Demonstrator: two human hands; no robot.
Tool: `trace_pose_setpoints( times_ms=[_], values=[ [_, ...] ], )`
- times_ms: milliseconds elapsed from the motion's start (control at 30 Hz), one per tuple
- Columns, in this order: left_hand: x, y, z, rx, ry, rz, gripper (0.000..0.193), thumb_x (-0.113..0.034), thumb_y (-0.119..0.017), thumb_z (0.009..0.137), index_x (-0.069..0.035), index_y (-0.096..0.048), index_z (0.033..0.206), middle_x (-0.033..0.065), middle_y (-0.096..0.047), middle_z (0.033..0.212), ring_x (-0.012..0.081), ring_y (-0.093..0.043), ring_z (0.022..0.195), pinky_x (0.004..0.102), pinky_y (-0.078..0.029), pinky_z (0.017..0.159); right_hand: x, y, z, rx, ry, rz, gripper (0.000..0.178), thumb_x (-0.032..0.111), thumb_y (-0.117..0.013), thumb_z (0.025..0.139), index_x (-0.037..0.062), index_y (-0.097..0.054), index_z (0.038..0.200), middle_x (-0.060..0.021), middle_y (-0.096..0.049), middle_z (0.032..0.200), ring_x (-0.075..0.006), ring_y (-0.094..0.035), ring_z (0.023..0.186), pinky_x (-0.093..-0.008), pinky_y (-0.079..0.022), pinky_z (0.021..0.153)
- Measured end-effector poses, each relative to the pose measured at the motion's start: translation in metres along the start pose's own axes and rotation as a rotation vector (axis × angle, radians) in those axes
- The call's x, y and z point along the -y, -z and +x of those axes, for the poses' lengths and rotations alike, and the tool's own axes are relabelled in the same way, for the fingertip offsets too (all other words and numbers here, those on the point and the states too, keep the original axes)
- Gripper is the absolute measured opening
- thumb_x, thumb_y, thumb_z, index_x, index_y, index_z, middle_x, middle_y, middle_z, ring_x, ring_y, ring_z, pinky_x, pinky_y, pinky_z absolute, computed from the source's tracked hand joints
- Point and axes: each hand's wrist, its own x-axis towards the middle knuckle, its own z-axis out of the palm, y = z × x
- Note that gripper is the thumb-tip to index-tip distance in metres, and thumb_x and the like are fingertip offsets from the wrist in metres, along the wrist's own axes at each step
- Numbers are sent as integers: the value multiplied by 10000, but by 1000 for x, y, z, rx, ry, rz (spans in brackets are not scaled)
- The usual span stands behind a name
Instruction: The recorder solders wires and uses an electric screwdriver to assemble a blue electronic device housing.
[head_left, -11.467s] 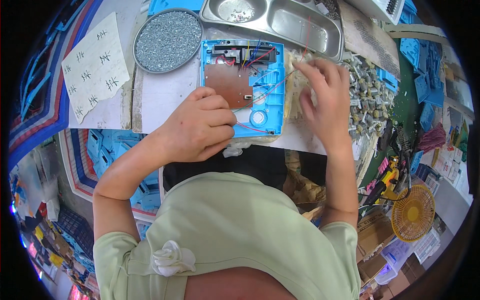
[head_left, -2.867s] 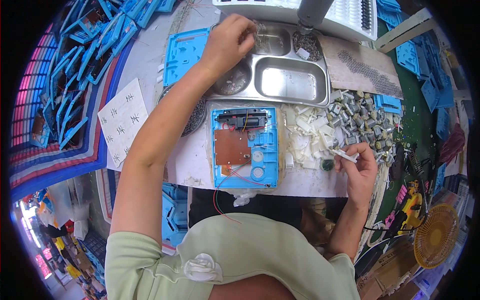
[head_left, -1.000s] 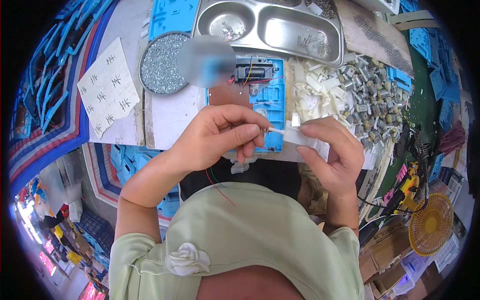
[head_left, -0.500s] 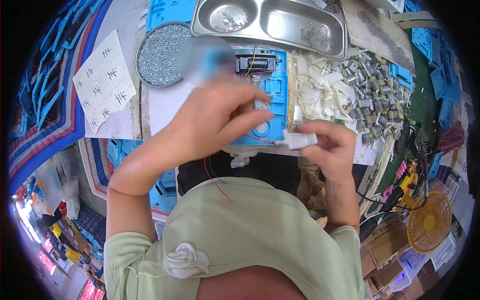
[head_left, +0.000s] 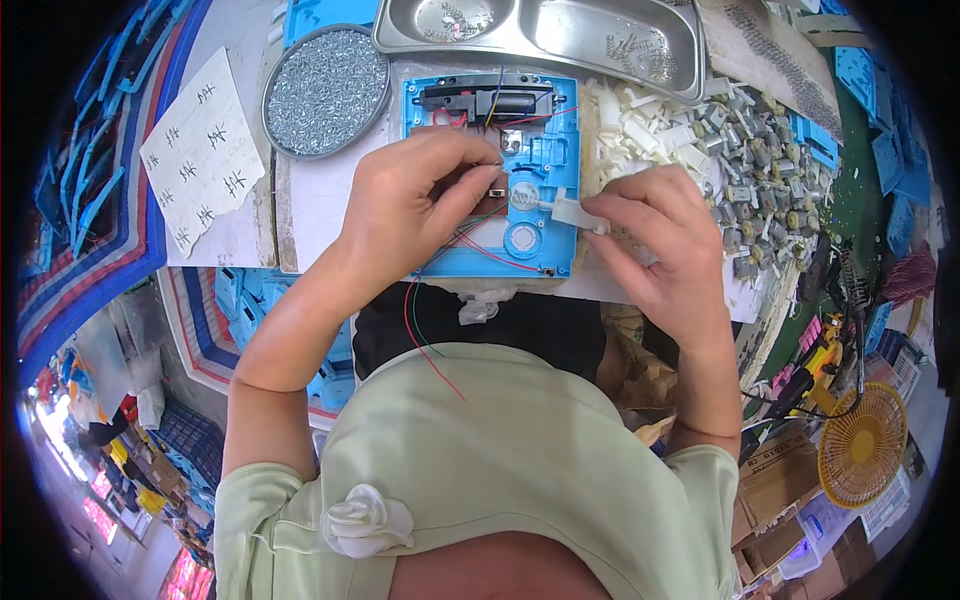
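A blue plastic frame (head_left: 545, 150) lies flat on the table in front of me, with a black part at its far end and red, green and black wires across it. My left hand (head_left: 415, 205) rests on the frame's left half, its fingertips pinched on a small part near the frame's middle. My right hand (head_left: 650, 235) pinches a small white plastic piece (head_left: 568, 211) at the frame's right edge, its tip touching a round boss on the frame. A red wire and a green wire (head_left: 415, 320) trail down from the frame over my shirt.
A round dish of small screws (head_left: 325, 90) stands at the far left, next to a paper sheet (head_left: 200, 160) with handwriting. A steel two-part tray (head_left: 560, 30) lies beyond the frame. White plastic pieces (head_left: 640, 130) and several small grey motors (head_left: 760, 170) are heaped on the right. A yellow fan (head_left: 862, 445) sits low right.
Both hands have come down from in front of my chest onto the blue frame. The white piece now touches the frame, and the left hand pinches at the frame's middle.
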Motion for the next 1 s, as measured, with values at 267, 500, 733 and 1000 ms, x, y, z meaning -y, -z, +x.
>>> trace_pose_setpoints(
  times_ms=[267, 500, 733, 1000],
  values=[
    [6, -10, -5, -82, -75, 19, 123, -47, -759, 843, -39, -703, 951, 91, -713, 855, 231, -656, 661, 321, -521, 634, 11, 2, 31, 162, 181, -150, 351, -16, -784, 647, 40, -725, 988, -85, -654, 961, -302, -593, 881, -404, -514, 747],
    [10, -13, -6, -123, -117, 21, 120, -44, -758, 836, -56, -695, 937, 73, -702, 827, 208, -620, 610, 313, -491, 591, -12, -4, 27, 90, 205, -17, 311, -10, -789, 650, 26, -715, 950, -101, -643, 934, -299, -590, 861, -387, -514, 730],
    [10, -14, -5, -126, -147, 38, 117, -35, -753, 833, -61, -688, 927, 64, -700, 814, 210, -625, 611, 311, -487, 580, -21, -11, 27, 109, 175, 81, 343, 5, -808, 657, 40, -721, 986, -96, -646, 940, -300, -588, 857, -383, -500, 739],
    [11, -13, -5, -127, -149, 42, 118, -54, -752, 839, -73, -676, 927, 58, -690, 789, 220, -638, 638, 327, -491, 575, -30, -25, 20, 72, 166, 147, 314, 16, -815, 671, 44, -716, 968, -79, -650, 934, -281, -579, 839, -383, -491, 733]
  ],
)
